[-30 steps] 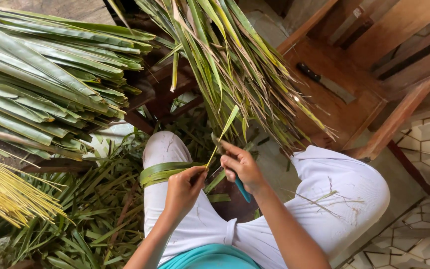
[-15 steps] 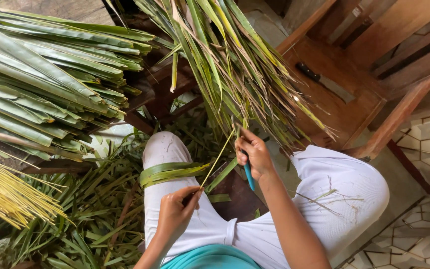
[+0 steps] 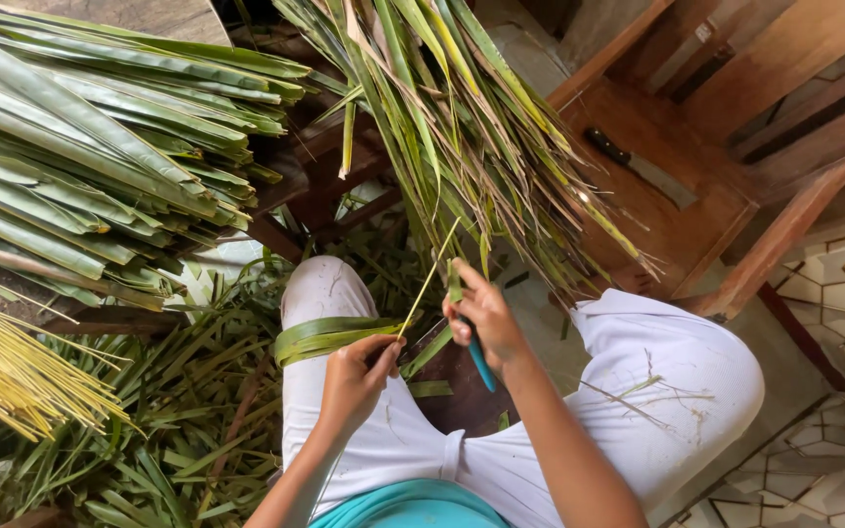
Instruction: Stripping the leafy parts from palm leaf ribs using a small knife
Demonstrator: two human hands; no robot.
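I sit with white trousers, knees apart. My left hand (image 3: 356, 376) pinches the lower end of a thin yellow-green leaf midrib (image 3: 424, 286) that slants up to the right. My right hand (image 3: 481, 315) grips a small knife with a teal handle (image 3: 481, 366) and presses a strip of green leaf (image 3: 454, 282) against the midrib's upper part. A folded green leaf blade (image 3: 330, 335) lies across my left thigh, just beside my left hand.
A bundle of long green palm leaves (image 3: 100, 147) lies at the left, another hangs (image 3: 452, 117) ahead of me. Stripped yellow midribs (image 3: 12, 372) sit at the far left. Leaf scraps (image 3: 188, 420) cover the floor. A large knife (image 3: 643, 166) rests on a wooden chair (image 3: 735, 196).
My right hand slid up the midrib with the knife, then came back down a little. My left hand dropped lower, then rose again, still pinching the midrib.
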